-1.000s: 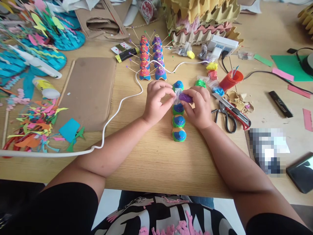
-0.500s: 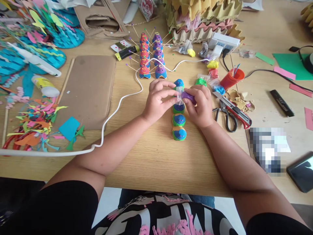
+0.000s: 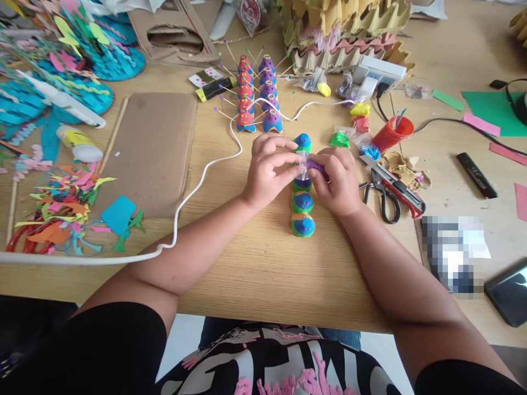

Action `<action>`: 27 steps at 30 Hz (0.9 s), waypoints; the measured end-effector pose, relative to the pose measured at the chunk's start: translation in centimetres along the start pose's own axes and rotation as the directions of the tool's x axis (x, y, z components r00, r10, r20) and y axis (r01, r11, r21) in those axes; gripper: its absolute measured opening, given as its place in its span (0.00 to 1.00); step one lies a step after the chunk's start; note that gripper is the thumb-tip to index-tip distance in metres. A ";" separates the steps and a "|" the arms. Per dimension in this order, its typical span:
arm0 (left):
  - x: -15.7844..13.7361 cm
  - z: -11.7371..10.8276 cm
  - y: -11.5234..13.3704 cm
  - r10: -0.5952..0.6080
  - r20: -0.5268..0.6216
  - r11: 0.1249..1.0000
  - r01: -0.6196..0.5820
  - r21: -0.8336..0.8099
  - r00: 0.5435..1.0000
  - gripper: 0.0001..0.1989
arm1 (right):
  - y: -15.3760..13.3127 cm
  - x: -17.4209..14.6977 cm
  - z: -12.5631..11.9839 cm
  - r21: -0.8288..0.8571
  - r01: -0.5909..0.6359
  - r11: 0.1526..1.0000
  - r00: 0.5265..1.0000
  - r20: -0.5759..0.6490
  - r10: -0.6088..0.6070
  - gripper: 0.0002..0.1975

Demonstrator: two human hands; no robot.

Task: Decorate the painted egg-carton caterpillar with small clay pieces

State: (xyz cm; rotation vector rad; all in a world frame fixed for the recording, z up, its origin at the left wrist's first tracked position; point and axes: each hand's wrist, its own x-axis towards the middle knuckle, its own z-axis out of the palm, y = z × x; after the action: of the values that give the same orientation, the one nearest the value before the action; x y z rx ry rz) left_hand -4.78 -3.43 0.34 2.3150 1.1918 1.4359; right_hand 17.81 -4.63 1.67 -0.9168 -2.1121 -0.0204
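Purple clay held over blue-green egg-carton strip on bench. Clay's long axis mostly sideways, visible end pointing left into clear wrap, other end under right hand, fingers closed around it. Left hand pinches wrap, thumb to forefinger, other fingers loosely bent. Strip's long axis runs away from person.

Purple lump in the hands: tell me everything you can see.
The purple lump looks smooth and clay-like, its full shape hidden by fingers. The right hand grips it; clear plastic, pinched by the left hand, meets its left end. In view it overlaps the blue-and-green bumpy strip; whether they touch cannot be told.
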 end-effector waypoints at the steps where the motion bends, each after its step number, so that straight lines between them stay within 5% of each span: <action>1: 0.0 0.0 0.1 -0.005 -0.006 1.000 0.005 0.009 1.000 0.10 | 0.0 0.0 0.0 0.002 0.002 1.000 1.000 -0.006 -0.002 0.20; 17: 0.0 0.1 0.2 0.057 -0.099 0.991 -0.069 -0.119 0.993 0.05 | 0.4 -0.2 0.3 0.036 0.062 0.997 0.998 -0.010 -0.062 0.18; 27: -0.1 0.1 0.1 0.020 -0.033 0.998 -0.022 -0.056 0.999 0.06 | 0.4 -0.5 0.5 0.088 0.013 0.996 1.000 -0.015 -0.012 0.19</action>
State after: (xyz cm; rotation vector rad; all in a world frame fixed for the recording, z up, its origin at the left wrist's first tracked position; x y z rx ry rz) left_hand -4.66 -3.52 0.30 2.2817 1.1233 1.4992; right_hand 17.93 -4.51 0.92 -0.8483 -2.0880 0.0591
